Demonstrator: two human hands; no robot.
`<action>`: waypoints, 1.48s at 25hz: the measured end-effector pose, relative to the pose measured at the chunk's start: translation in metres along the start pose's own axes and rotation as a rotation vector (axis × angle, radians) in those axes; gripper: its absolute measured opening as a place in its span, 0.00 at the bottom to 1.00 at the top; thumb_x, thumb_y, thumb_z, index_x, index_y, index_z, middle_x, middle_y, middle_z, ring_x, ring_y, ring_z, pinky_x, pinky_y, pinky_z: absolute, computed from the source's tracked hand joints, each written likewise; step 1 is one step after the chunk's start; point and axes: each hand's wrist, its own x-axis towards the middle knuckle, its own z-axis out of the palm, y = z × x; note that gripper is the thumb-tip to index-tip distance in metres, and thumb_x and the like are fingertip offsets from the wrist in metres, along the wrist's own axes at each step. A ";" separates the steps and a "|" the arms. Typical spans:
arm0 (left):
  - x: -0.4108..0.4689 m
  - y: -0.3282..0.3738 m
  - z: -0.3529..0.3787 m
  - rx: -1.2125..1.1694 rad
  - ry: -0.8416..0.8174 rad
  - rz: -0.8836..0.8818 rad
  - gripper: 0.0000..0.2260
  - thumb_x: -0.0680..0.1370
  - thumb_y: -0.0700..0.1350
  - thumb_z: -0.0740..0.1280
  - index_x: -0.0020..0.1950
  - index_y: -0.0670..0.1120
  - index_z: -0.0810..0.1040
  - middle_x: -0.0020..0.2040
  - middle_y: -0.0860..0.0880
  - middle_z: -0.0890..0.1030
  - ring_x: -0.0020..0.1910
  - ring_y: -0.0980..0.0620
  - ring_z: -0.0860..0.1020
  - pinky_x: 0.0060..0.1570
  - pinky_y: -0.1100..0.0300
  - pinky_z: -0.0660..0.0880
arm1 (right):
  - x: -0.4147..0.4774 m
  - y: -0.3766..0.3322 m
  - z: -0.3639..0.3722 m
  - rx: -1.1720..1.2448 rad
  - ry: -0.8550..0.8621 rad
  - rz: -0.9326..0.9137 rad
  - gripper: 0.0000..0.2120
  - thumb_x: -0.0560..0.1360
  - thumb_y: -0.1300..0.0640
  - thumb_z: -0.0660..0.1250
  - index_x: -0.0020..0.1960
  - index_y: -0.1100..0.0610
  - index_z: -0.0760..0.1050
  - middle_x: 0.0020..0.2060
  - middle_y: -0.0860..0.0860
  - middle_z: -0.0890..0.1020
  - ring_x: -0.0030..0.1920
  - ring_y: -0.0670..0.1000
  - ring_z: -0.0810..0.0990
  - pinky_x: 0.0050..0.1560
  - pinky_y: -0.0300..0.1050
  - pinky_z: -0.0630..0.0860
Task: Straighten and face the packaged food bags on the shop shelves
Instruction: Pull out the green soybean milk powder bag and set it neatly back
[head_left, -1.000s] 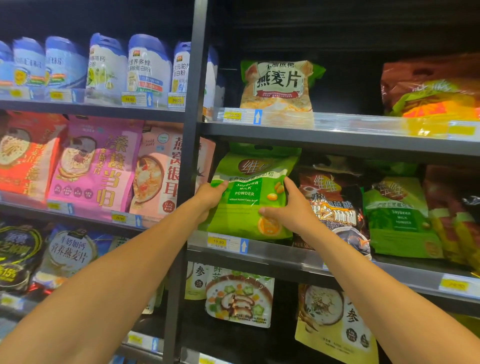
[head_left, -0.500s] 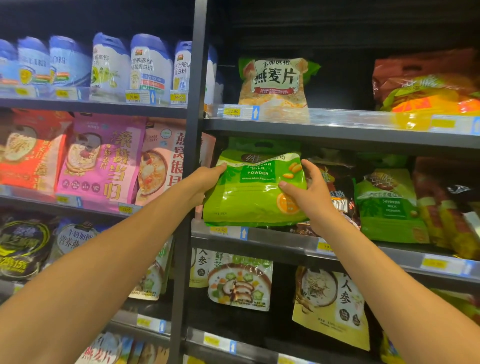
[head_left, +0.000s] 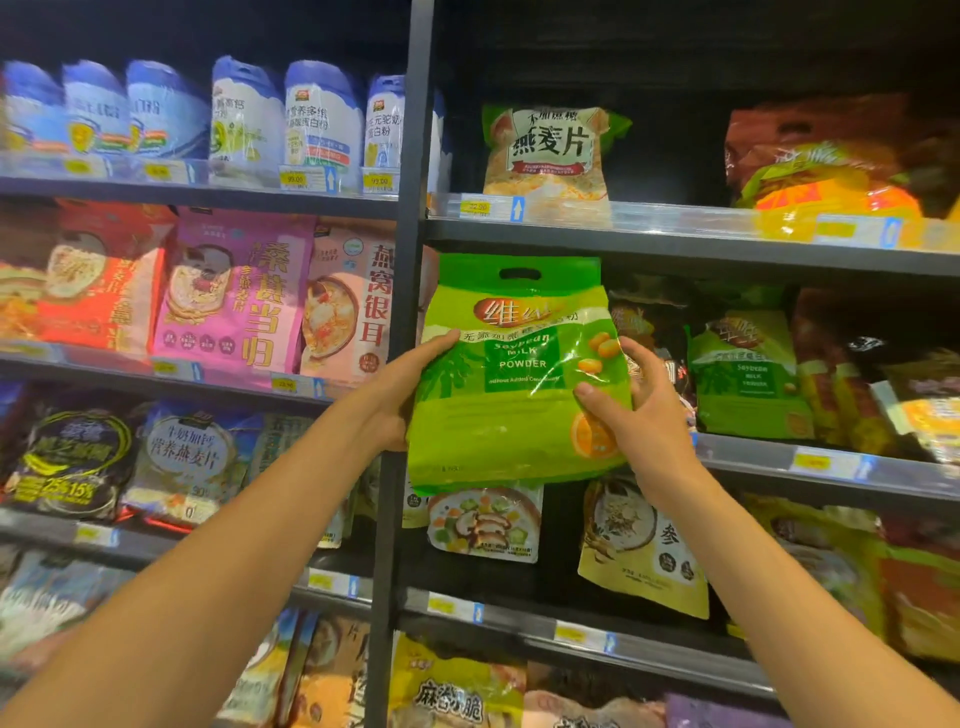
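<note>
I hold a green soybean milk powder bag (head_left: 511, 410) upright in front of the second shelf (head_left: 831, 465) of the right bay, its printed front toward me. My left hand (head_left: 397, 387) grips its left edge and my right hand (head_left: 631, 400) grips its right edge. The bag's bottom hangs below the shelf lip, off the shelf. A second green soybean powder bag (head_left: 745, 371) leans on that shelf further right, beside a dark bag (head_left: 641, 325) partly hidden by my right hand.
A black upright post (head_left: 410, 291) divides the two bays. An oatmeal bag (head_left: 548, 150) stands on the shelf above. Pink and red bags (head_left: 234, 291) fill the left bay's shelf. Vegetable and ginseng pouches (head_left: 485, 519) hang on the shelf below.
Both hands have lifted the green bag off the shelf and pulled it toward me, turning it upright so its top handle shows. The view has shifted slightly upward.
</note>
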 end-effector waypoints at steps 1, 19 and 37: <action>-0.010 -0.010 0.000 -0.021 -0.023 0.001 0.16 0.76 0.56 0.74 0.55 0.46 0.89 0.62 0.40 0.85 0.64 0.40 0.82 0.71 0.39 0.72 | -0.014 0.000 0.000 0.004 -0.015 -0.002 0.31 0.78 0.63 0.73 0.75 0.45 0.66 0.59 0.41 0.80 0.51 0.37 0.85 0.41 0.30 0.80; -0.095 -0.189 0.014 -0.063 0.087 0.094 0.28 0.71 0.42 0.79 0.70 0.45 0.76 0.58 0.40 0.86 0.55 0.40 0.86 0.51 0.44 0.84 | -0.197 0.065 -0.035 0.084 0.024 0.492 0.19 0.74 0.64 0.77 0.59 0.52 0.74 0.47 0.50 0.82 0.45 0.44 0.87 0.45 0.37 0.83; -0.089 -0.330 0.230 0.028 -0.029 -0.017 0.23 0.72 0.43 0.74 0.66 0.48 0.77 0.58 0.44 0.87 0.52 0.45 0.87 0.45 0.51 0.85 | -0.299 0.088 -0.265 0.036 0.259 0.623 0.12 0.74 0.61 0.78 0.54 0.53 0.78 0.41 0.47 0.82 0.42 0.47 0.85 0.38 0.47 0.84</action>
